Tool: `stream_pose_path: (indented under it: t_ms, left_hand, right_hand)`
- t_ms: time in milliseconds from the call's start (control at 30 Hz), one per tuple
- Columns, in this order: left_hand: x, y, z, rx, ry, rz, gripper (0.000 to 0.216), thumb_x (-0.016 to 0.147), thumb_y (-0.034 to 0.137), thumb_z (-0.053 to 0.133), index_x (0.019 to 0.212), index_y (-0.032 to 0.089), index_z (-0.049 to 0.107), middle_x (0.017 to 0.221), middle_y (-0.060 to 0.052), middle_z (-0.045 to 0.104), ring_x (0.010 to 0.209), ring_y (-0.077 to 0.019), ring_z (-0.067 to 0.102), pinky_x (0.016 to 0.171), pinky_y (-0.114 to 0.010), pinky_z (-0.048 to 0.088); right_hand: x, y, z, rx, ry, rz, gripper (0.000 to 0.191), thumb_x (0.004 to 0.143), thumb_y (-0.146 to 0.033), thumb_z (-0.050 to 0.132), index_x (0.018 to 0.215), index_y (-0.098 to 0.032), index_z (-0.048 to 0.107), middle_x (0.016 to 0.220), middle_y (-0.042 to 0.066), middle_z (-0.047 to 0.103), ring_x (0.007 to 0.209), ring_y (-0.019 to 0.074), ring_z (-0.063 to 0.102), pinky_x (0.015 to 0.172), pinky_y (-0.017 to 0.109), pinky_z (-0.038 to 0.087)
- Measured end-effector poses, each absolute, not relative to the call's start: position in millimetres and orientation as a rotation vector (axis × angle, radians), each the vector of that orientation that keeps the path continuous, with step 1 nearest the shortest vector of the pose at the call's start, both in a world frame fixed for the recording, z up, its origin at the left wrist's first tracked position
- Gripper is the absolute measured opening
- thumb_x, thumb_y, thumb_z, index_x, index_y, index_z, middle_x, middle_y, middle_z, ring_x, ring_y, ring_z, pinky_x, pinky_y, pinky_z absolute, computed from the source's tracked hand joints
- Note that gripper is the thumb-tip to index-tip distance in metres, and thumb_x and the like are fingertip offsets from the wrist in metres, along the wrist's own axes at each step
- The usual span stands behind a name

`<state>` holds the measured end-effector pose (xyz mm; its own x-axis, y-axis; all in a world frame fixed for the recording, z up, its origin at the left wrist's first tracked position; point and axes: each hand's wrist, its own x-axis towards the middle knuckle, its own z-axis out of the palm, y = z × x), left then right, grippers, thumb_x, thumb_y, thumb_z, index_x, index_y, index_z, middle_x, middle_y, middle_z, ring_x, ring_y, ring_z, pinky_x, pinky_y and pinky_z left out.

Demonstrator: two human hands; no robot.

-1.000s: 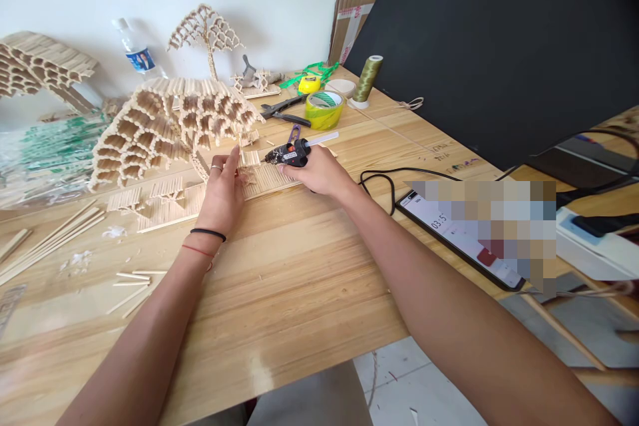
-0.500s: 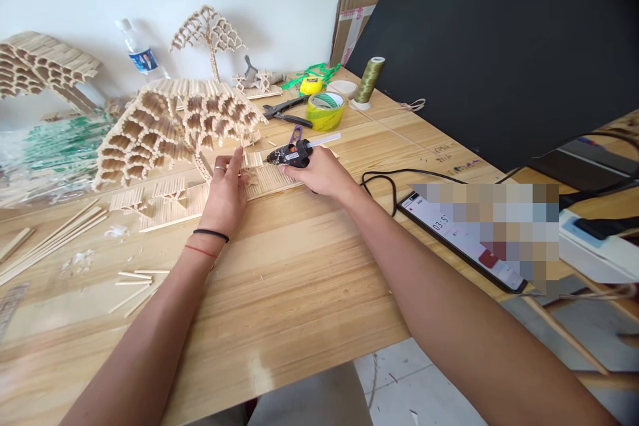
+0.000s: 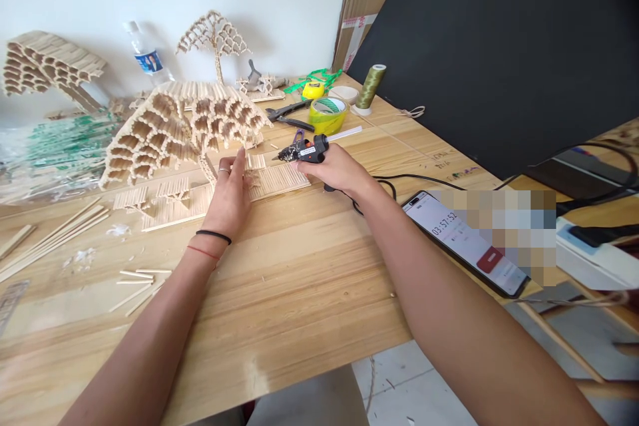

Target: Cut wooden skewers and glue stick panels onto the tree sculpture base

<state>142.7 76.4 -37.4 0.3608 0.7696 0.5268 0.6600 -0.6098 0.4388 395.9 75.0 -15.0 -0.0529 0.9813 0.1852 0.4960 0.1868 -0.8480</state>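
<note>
My right hand point(image 3: 335, 170) is wrapped round a black hot glue gun point(image 3: 304, 150) with a clear glue stick jutting from its back. Its nozzle points left, a short distance from a small table made of sticks point(image 3: 257, 162). Fingers of my left hand point(image 3: 229, 196) close on that little table's left side, their tips partly hidden. Beneath lies a slatted stick base point(image 3: 282, 181). Two more small stick tables point(image 3: 173, 190) stand on its left part. Above the base spreads a tree-shaped stick model point(image 3: 194, 116), its trunk just behind my left hand.
Loose sticks point(image 3: 60, 236) and glue scraps point(image 3: 80, 258) lie at left. Behind are pliers point(image 3: 289, 113), yellow tape point(image 3: 328, 116), a thread spool point(image 3: 370, 90) and a bottle point(image 3: 146, 56). A phone point(image 3: 464, 239) and the glue gun's black cord point(image 3: 424, 176) lie at right.
My right hand has drawn the glue gun back to the right, so its nozzle is farther from the small table. My left hand stays at the table; the view has shifted slightly.
</note>
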Motion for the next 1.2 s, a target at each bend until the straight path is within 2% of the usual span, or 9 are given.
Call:
stream_pose_path:
  t_ms: [133, 233, 400, 467, 533, 600, 667, 833, 1200]
  left_hand:
    - [149.6, 68.3, -39.8, 2.471, 1.293, 1.117, 0.072, 0.093, 0.011, 0.046, 0.161, 0.019, 0.021, 0.143, -0.019, 0.046, 0.136, -0.0297, 0.048, 0.116, -0.059, 0.041]
    - [155.7, 58.1, -37.4, 2.515, 1.326, 1.085, 0.076, 0.092, 0.012, 0.047, 0.161, 0.018, 0.016, 0.162, -0.022, 0.029, 0.153, -0.036, 0.028, 0.12, -0.063, 0.034]
    - [171.2, 18.2, -19.9, 2.617, 1.352, 1.02, 0.078, 0.091, 0.01, 0.049, 0.16, 0.014, 0.014, 0.169, -0.024, 0.011, 0.159, -0.0407, 0.012, 0.121, -0.065, 0.032]
    - [179.2, -5.5, -11.4, 2.664, 1.35, 1.003, 0.072, 0.091, 0.009, 0.05, 0.157, 0.01, 0.022, 0.167, -0.027, 0.016, 0.158, -0.0419, 0.015, 0.12, -0.065, 0.032]
    - [186.7, -27.4, -6.2, 2.734, 1.204, 0.911, 0.057, 0.09, 0.007, 0.049, 0.147, 0.007, 0.039, 0.158, -0.028, 0.033, 0.151, -0.0408, 0.032, 0.116, -0.061, 0.041]
    - [192.4, -42.6, -5.8, 2.771, 0.945, 0.757, 0.038, 0.09, 0.007, 0.048, 0.127, 0.01, 0.056, 0.137, -0.023, 0.053, 0.126, -0.034, 0.056, 0.102, -0.051, 0.054]
    - [195.6, -49.5, -9.2, 2.747, 0.792, 0.621, 0.025, 0.091, 0.006, 0.046, 0.109, 0.012, 0.063, 0.117, -0.017, 0.062, 0.101, -0.0267, 0.063, 0.089, -0.043, 0.059]
    - [195.0, -48.7, -18.3, 2.705, 0.757, 0.382, 0.023, 0.098, 0.012, 0.042, 0.097, 0.015, 0.065, 0.092, -0.009, 0.063, 0.082, -0.0225, 0.06, 0.077, -0.037, 0.056]
    - [194.8, -49.8, -23.4, 2.678, 0.766, 0.356, 0.022, 0.099, 0.014, 0.043, 0.104, 0.017, 0.063, 0.095, -0.007, 0.063, 0.083, -0.0226, 0.059, 0.078, -0.036, 0.051]
  right_hand:
    - [404.5, 72.9, -9.5, -1.433, -1.685, 0.895, 0.027, 0.071, -0.043, 0.075, 0.079, -0.018, 0.067, 0.078, 0.001, 0.067, 0.076, 0.02, 0.058, 0.075, 0.031, 0.045]
    - [407.6, 71.2, -6.8, -1.424, -1.678, 0.982, 0.029, 0.069, -0.043, 0.077, 0.076, -0.019, 0.063, 0.074, 0.0, 0.064, 0.071, 0.018, 0.054, 0.069, 0.03, 0.042]
    - [407.4, 73.1, -9.8, -1.431, -1.738, 0.991, 0.028, 0.07, -0.042, 0.076, 0.079, -0.02, 0.062, 0.074, -0.002, 0.061, 0.069, 0.0169, 0.051, 0.067, 0.03, 0.041]
    - [407.2, 73.9, -10.7, -1.423, -1.759, 0.976, 0.028, 0.069, -0.042, 0.076, 0.081, -0.02, 0.064, 0.078, -0.001, 0.064, 0.073, 0.0174, 0.053, 0.07, 0.03, 0.042]
    - [407.5, 73.4, -9.7, -1.44, -1.74, 0.982, 0.029, 0.068, -0.042, 0.076, 0.082, -0.02, 0.065, 0.08, 0.0, 0.065, 0.074, 0.0175, 0.053, 0.071, 0.03, 0.042]
    - [408.0, 71.5, -7.2, -1.495, -1.725, 1.005, 0.029, 0.068, -0.044, 0.077, 0.079, -0.02, 0.063, 0.074, -0.001, 0.062, 0.069, 0.0169, 0.051, 0.065, 0.029, 0.041]
    - [408.7, 69.2, -4.3, -1.558, -1.716, 1.028, 0.031, 0.069, -0.045, 0.077, 0.075, -0.021, 0.06, 0.066, -0.002, 0.059, 0.063, 0.0162, 0.049, 0.059, 0.029, 0.037]
    - [411.4, 68.0, -1.7, -1.576, -1.716, 1.028, 0.031, 0.07, -0.044, 0.077, 0.074, -0.021, 0.058, 0.068, -0.002, 0.059, 0.064, 0.0158, 0.049, 0.058, 0.028, 0.037]
    - [412.4, 69.5, -1.7, -1.601, -1.751, 0.981, 0.03, 0.066, -0.043, 0.078, 0.07, -0.021, 0.058, 0.067, -0.002, 0.06, 0.066, 0.0169, 0.048, 0.062, 0.029, 0.039]
